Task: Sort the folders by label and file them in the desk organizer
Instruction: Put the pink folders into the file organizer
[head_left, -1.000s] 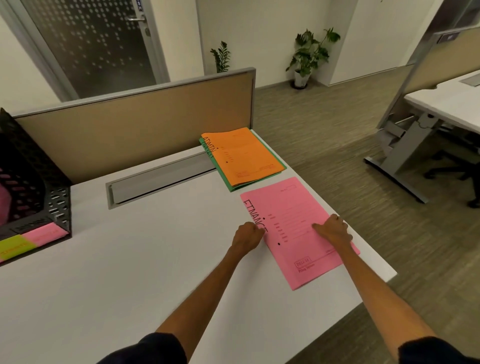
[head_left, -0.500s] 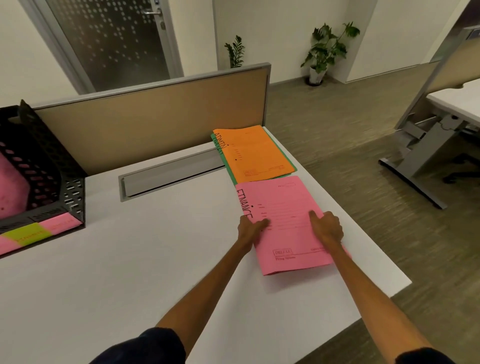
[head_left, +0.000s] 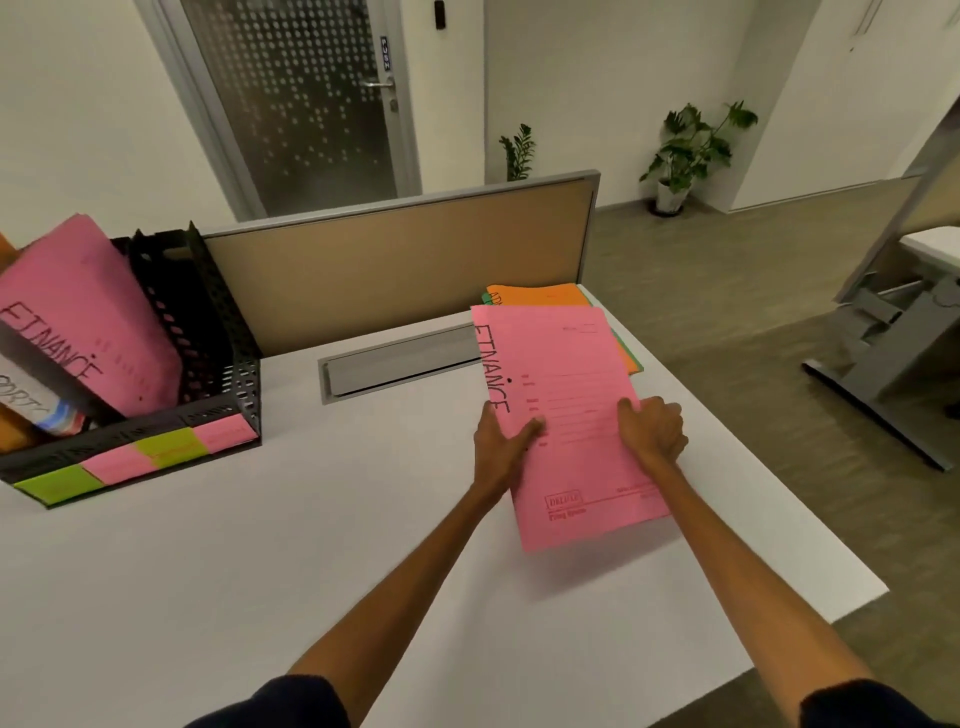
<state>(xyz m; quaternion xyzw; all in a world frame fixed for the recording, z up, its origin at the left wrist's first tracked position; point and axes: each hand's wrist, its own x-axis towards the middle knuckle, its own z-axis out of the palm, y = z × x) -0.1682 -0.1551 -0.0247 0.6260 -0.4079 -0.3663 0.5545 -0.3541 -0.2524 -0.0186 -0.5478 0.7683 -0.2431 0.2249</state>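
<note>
- Pink folder marked FINANCE: 3 o'clock of view centre, near end lifted off the white desk.
- Left hand: pinches the folder's 9 o'clock edge, thumb on top.
- Right hand: fingers curled on its 3 o'clock edge.
- Black organizer: 9 o'clock, holds a second pink folder.
- Orange folder: 12 o'clock of the held one.

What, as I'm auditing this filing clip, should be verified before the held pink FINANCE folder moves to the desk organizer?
1. Both the left hand and right hand grip the pink FINANCE folder: ok.
2. Its label reads plainly: ok.
3. Its near edge is off the desk, shadow beneath: ok.
4. A matching filed FINANCE folder stands in the black desk organizer: ok.
5. Spare room in that compartment: cannot tell.
</note>
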